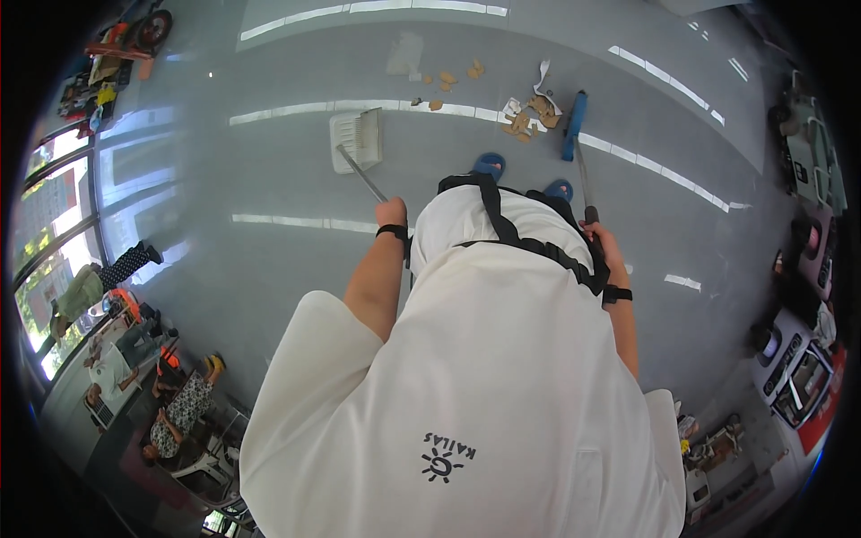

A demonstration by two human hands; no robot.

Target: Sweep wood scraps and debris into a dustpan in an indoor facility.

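Note:
My left hand [391,212] is closed round the metal handle of a white long-handled dustpan [346,128]. The pan rests on the floor to the left of my feet and has a comb of teeth along one side; no debris shows in it. In my right hand [603,241] is the dark grip of a broom with a blue head [574,126]. The broom head is on the floor, just right of a heap of torn cardboard pieces and white paper scraps [531,118]. Smaller brown scraps [446,81] lie scattered farther left.
A translucent plastic piece [405,55] lies on the glossy grey floor [289,168]. Several people sit or stand at the left, near large windows [60,202] and chairs. Small vehicles [794,363] line the right side. A wheeled cart [128,50] with goods stands at the upper left.

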